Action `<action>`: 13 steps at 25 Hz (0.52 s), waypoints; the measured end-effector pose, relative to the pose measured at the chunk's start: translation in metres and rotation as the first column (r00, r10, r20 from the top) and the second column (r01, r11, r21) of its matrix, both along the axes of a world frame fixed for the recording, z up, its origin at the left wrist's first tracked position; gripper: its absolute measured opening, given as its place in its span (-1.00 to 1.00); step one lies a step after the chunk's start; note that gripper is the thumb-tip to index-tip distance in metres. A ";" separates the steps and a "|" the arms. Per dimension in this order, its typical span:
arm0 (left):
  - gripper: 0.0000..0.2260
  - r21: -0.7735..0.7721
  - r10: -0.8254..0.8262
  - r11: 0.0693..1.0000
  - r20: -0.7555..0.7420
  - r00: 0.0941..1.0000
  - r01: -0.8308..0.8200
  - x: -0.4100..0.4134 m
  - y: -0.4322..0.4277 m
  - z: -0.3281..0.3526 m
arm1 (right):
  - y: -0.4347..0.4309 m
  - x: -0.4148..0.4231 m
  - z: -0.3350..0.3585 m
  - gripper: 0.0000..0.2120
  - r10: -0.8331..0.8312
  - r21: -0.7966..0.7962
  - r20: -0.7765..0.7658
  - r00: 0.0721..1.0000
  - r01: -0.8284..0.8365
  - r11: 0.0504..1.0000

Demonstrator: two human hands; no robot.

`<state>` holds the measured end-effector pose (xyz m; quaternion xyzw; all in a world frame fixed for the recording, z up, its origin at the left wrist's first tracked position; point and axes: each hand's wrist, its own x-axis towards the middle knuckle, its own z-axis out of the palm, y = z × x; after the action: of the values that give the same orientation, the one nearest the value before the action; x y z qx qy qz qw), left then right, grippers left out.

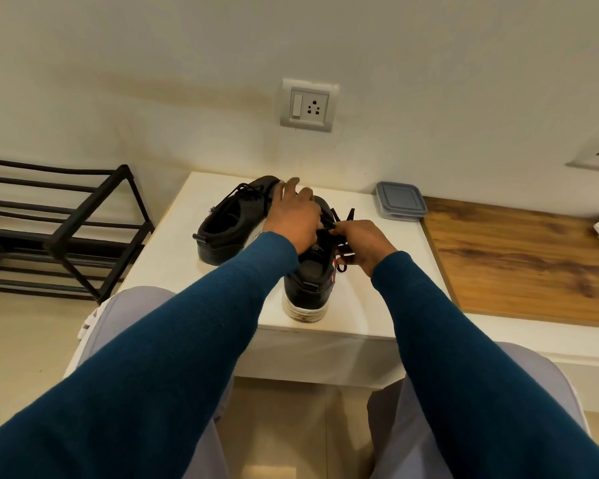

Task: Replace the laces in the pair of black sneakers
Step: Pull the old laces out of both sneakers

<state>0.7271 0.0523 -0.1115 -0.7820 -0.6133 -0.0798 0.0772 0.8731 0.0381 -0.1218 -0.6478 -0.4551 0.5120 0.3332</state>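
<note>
The right hand (360, 242) pinches a black lace (350, 213) with curled fingers. The left hand (296, 216) presses on the near sneaker (310, 288), fingers out straight. That sneaker stands at the table's (173, 257) near edge. The other sneaker (229, 223) lies by the back left corner. I think the lace is being worked at the top holes. Next comes a slow, straight pull.

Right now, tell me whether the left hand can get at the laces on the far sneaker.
Probably yes. The left hand rests on the near sneaker, and the far sneaker stands right beside it, its laces on top and uncovered. Nothing lies between them.
</note>
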 end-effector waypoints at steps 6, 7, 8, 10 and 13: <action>-0.68 0.085 0.181 0.957 0.568 0.803 -0.276 -0.034 0.005 0.016 | 0.002 0.000 0.000 -0.75 0.023 -0.012 0.009 1.000 -0.023 1.000; -0.66 0.086 0.113 0.983 0.430 0.896 -0.165 -0.027 0.001 0.014 | 0.001 -0.001 0.001 -0.76 0.027 -0.010 0.017 0.999 -0.027 1.000; -0.66 0.056 0.038 0.997 0.270 0.962 -0.055 -0.017 0.000 0.008 | 0.001 -0.002 0.001 -0.76 0.029 -0.007 0.024 0.999 -0.029 1.000; -0.69 -0.048 -0.039 0.998 -0.011 0.999 0.039 0.003 -0.003 -0.004 | 0.001 -0.002 0.001 -0.77 0.026 -0.002 0.032 0.999 -0.026 1.000; -0.77 0.019 0.110 0.993 0.241 0.964 -0.118 -0.005 0.000 0.006 | 0.001 -0.001 0.002 -0.76 0.034 -0.006 0.039 0.999 -0.034 0.999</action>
<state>0.7225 0.0527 -0.1057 -0.7288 -0.6606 -0.1790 0.0204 0.8726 0.0388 -0.1199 -0.6507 -0.4711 0.5062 0.3137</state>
